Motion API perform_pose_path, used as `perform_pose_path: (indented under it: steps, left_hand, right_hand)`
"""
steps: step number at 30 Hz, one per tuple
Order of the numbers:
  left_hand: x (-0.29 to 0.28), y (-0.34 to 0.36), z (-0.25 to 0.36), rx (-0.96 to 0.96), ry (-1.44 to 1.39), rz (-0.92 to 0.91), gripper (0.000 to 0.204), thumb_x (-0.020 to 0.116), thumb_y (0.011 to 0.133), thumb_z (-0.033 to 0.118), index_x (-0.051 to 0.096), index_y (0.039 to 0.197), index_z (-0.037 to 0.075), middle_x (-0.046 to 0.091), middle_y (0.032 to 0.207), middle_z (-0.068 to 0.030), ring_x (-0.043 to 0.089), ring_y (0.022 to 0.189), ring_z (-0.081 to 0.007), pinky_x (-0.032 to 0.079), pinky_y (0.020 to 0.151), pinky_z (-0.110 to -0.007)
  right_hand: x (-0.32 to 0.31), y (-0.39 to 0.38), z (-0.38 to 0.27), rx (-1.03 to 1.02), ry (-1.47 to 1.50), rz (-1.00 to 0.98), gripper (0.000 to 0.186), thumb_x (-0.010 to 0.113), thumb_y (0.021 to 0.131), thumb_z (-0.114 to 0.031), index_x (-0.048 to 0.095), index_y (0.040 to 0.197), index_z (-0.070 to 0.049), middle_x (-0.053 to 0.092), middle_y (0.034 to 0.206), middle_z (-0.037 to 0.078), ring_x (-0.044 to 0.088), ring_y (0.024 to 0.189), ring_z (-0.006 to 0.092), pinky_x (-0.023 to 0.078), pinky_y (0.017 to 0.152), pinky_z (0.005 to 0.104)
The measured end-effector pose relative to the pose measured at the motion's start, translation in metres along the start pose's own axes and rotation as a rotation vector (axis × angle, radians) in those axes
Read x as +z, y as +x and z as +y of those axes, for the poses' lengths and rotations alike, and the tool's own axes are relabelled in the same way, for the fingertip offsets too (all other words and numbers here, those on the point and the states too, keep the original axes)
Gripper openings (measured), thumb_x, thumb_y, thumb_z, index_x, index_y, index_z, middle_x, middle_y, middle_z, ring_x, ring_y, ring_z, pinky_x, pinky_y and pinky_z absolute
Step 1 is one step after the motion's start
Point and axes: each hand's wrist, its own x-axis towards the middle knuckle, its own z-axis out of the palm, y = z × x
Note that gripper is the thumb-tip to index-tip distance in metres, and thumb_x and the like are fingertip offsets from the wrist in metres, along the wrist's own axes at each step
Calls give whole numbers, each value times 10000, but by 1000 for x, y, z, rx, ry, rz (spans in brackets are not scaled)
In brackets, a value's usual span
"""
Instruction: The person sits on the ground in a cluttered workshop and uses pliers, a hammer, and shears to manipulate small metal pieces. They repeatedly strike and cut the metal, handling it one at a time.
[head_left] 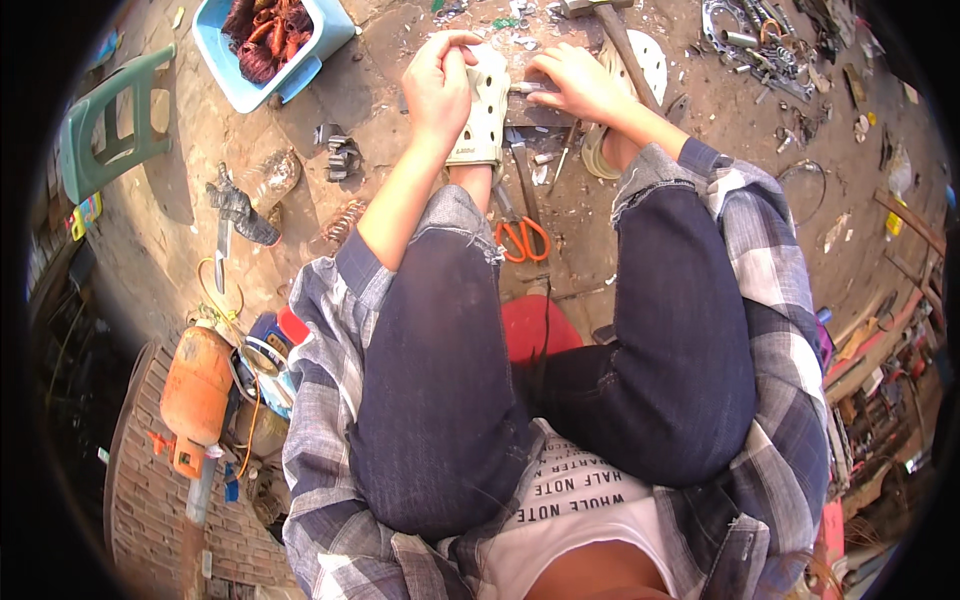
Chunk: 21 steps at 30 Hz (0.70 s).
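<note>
Nearest the head camera, a white T-shirt [610,522] is seen under an open plaid shirt [345,540], with dark jeans [430,400] bent at the knees above a red seat [537,322]. Beyond the knees, pale clogs are planted on the ground [400,195]. The left hand [438,88] is held over the left clog [482,120], its fingers curled toward the thumb; whether anything is clamped in them cannot be told. The right hand [585,88] is reached inward beside the right clog [655,65], thumb and forefinger slightly apart; a small silvery piece [524,88] is placed at their tips, between the clogs, but whether it is gripped cannot be told. Orange-handled scissors [523,240] are laid between the feet, and a hammer [625,50] is leaned across the right clog. Toward the ground's far left corner, reddish coils [262,40] are held in a blue tub [325,45], near a green stool [84,145]. Metal parts [745,40] are strewn toward the far right corner. At the near left, an orange gas cylinder [195,375] is seen.
</note>
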Motion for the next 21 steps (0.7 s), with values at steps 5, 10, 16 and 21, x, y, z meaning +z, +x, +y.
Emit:
perform_pose_path:
  steps: [5, 10, 16, 21]
  left_hand:
    - [-8, -6, 2, 48, 77, 39, 205, 440, 932, 61, 639, 981, 51, 562, 723, 30, 504, 655, -33, 406, 584, -201]
    - [6, -7, -4, 81, 177, -49, 157, 486, 895, 67, 625, 964, 48, 598, 776, -47, 569, 679, -135, 455, 623, -278]
    - [69, -7, -10, 518, 546, -508, 139, 555, 802, 126, 648, 889, 71, 622, 851, -108, 595, 841, -256, 458, 715, -355]
    - [128, -6, -7, 712, 909, -676, 198, 557, 749, 157, 697, 858, 70, 623, 951, -88, 520, 997, -242, 395, 838, -343]
  right_hand:
    - [-51, -28, 21, 501, 281, 355, 232, 657, 852, -216, 643, 1017, -53, 668, 894, 83, 638, 806, 158, 508, 733, 287]
    - [-60, -94, 31, 867, 310, 670, 268, 697, 817, -242, 664, 946, -9, 696, 854, 99, 669, 789, 154, 520, 745, 268]
    - [-43, -107, 20, 1110, 174, 205, 558, 657, 757, -555, 603, 878, -12, 667, 878, 166, 646, 853, 294, 484, 768, 375]
    - [-62, -100, 14, 1014, 161, -70, 571, 627, 792, -497, 608, 967, 46, 653, 919, 232, 639, 899, 347, 481, 805, 404]
